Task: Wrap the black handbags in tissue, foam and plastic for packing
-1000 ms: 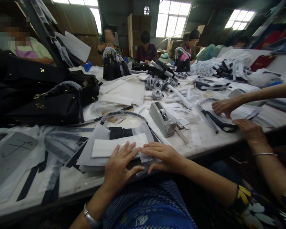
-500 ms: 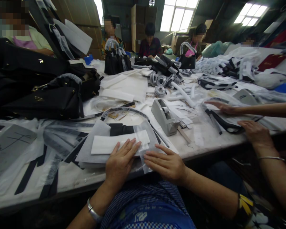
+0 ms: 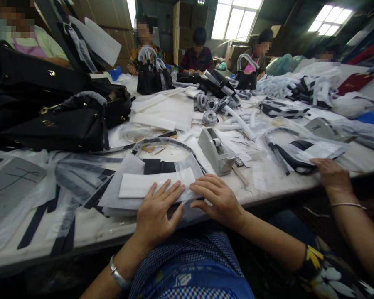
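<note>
Honestly, paper-wrapped black piece, likely bag, lies flat at near table edge, arched handle pointing away. Looks light, floppy; clear film probably slippery, white pad soft, creasable. Best hold: folded sides. Left hand spread on pad, right hand arched at film, thumb apart; neither gripping. Gray tape dispenser crowds right, black straps left.
</note>
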### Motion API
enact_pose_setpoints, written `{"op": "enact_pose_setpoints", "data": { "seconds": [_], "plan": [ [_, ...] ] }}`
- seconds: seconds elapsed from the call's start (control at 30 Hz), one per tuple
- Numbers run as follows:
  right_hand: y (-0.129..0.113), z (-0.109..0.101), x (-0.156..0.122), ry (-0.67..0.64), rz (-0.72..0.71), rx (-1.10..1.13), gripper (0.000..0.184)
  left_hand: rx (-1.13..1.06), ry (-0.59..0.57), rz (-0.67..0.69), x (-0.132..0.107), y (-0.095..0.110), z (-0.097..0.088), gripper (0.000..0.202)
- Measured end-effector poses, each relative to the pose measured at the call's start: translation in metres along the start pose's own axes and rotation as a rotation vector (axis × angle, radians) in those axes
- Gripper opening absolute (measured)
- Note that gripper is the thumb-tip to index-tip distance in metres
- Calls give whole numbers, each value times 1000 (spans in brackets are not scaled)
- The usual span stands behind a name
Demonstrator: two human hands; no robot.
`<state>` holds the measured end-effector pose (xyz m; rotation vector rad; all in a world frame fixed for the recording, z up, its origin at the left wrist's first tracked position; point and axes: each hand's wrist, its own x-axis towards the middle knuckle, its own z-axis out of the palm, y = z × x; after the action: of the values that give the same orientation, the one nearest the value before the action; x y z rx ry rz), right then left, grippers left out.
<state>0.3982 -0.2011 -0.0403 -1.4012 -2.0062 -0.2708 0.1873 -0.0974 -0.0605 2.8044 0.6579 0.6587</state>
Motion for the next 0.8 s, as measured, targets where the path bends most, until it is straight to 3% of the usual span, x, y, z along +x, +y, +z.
{"op": "enact_pose_setpoints", "data": {
  "seconds": [0.17,0.33,0.47,0.6,0.7,0.8],
  "plan": [
    [14,23,-1,-13,-57,-80,20,-32,8,-45,3,1,4,45],
    [17,28,-5,-17,-58,-82,15,-83,-16,-45,2,-1,4,47],
    [19,21,-7,-4,-51,71,28,-108,-38,-54,1,-4,3,43],
    [17,-3,-7,-151,-43,278,45,-112,-8,-101,2,-2,6,39],
    [13,-14,-4,-200,5,380,40,-86,42,-97,3,-1,9,36],
    [7,-7,0,-82,87,353,32,-48,86,-69,3,-1,11,34]
  ]
}}
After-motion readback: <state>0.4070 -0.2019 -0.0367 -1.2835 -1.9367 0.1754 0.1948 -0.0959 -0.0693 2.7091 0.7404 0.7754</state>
